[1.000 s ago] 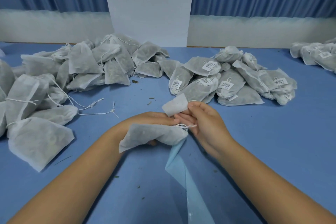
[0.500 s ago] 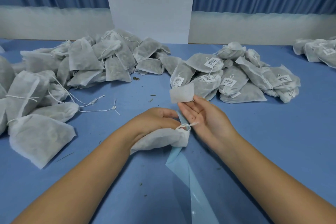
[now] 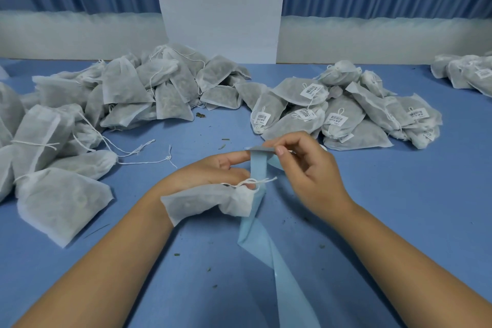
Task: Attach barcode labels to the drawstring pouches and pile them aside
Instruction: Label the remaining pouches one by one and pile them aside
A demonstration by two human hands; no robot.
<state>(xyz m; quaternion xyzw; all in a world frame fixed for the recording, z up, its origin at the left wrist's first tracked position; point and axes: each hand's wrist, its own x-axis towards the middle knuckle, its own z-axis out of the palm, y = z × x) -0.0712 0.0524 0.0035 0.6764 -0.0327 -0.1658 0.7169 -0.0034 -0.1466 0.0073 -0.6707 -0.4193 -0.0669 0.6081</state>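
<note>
Low in the middle of the blue table, the left hand grips a white pouch by its gathered neck. The pouch's body points toward 9 o'clock, and its knotted cord sticks out toward 3 o'clock. The index finger of that hand reaches out to touch a pale blue strip, which rises from 6 o'clock, passes behind the pouch's neck and ends between the hands.

The right hand, just beside at 3 o'clock, pinches a thin flat piece between thumb and forefinger at the strip's top end. It is seen edge-on, and I cannot tell whether it is a label.

A heap of plain pouches lies at 10 to 11 o'clock, with more pouches spreading down to 9 o'clock. A pile of barcoded pouches sits at 1 o'clock, just beyond the right hand. A further labelled pile lies at 2 o'clock by the edge. A white board stands at 12 o'clock.
</note>
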